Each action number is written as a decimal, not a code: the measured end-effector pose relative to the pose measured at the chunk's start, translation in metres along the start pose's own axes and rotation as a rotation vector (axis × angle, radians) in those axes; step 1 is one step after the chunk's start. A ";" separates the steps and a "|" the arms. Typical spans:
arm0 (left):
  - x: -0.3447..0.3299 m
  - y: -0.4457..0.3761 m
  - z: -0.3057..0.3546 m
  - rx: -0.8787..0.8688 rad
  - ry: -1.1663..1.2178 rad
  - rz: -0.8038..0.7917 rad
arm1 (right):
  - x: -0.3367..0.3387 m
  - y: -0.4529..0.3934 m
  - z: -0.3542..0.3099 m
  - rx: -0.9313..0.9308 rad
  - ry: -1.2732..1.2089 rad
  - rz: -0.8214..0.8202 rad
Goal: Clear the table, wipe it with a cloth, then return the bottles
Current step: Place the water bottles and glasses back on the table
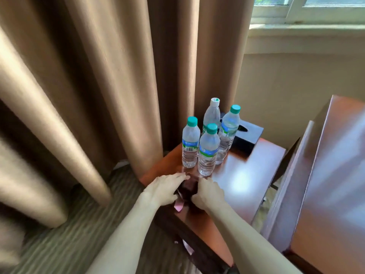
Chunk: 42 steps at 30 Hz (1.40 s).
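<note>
Both hands' (166, 186) grip unclear on a dark object atop the glossy table (246, 175) by curtains (98, 76)

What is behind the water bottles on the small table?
Behind the bottles sits a dark tissue box on the table, with the curtain beyond. The bottles cover the box's left end, so anything there is hidden.
</note>
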<state>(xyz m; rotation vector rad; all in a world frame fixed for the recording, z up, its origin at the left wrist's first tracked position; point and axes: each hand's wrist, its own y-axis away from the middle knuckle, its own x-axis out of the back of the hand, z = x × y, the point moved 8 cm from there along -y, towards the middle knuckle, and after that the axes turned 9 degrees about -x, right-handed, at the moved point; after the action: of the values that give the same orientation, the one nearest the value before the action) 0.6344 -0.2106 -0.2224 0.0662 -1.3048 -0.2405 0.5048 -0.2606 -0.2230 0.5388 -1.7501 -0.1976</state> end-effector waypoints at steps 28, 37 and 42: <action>0.088 -0.028 -0.008 0.277 0.506 0.731 | 0.099 -0.007 0.014 -0.002 -0.527 0.217; 0.245 0.021 0.112 0.106 0.353 0.891 | 0.264 0.062 0.050 0.162 -0.579 0.353; 0.285 -0.006 0.218 -0.070 0.327 0.886 | 0.347 0.096 0.134 0.133 -0.571 0.481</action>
<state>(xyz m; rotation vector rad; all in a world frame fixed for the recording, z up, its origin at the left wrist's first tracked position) 0.4934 -0.2587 0.1043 -0.5059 -0.8952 0.4663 0.2980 -0.3545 0.0867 0.1397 -2.4057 0.1212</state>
